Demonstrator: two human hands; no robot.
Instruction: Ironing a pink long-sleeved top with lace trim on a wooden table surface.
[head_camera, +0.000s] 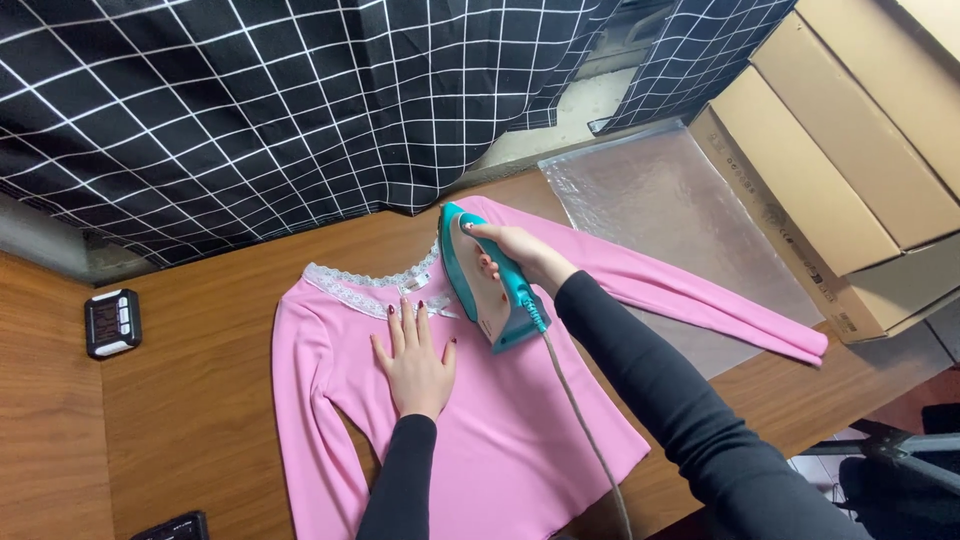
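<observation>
A pink long-sleeved top with a white lace collar lies flat on the wooden table. My left hand rests flat on its chest, fingers spread, just below the collar. My right hand grips the handle of a teal and white iron, which sits on the top's right shoulder, nose pointing to the collar. The iron's cord trails back over the top toward me.
A black and white checked cloth hangs behind the table. A small black and white timer sits at the left. A clear plastic sheet and cardboard boxes lie at the right. A dark object sits at the near edge.
</observation>
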